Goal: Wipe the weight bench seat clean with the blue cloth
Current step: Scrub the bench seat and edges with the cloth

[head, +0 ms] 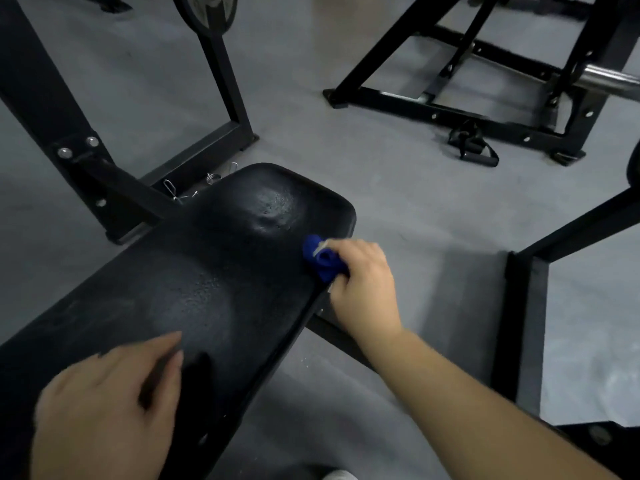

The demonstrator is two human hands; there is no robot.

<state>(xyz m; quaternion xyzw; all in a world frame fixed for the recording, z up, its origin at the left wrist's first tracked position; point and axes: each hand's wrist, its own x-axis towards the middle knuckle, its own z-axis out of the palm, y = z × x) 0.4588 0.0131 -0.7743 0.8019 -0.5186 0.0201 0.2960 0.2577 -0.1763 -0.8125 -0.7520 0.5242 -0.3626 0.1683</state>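
Observation:
The black padded weight bench seat (214,265) runs from the lower left to the centre, with dull worn patches on its surface. My right hand (363,282) grips a bunched blue cloth (322,259) at the seat's right edge, near its far end. The cloth touches the pad's rim. My left hand (107,407) rests flat on the near part of the seat, fingers straight and blurred.
Black steel frame legs (221,98) with a weight plate (207,12) stand behind the bench. Another rack base (450,109) and a chrome bar (609,79) lie at the upper right. A black upright (526,327) stands close on the right. Grey floor (398,188) surrounds the bench.

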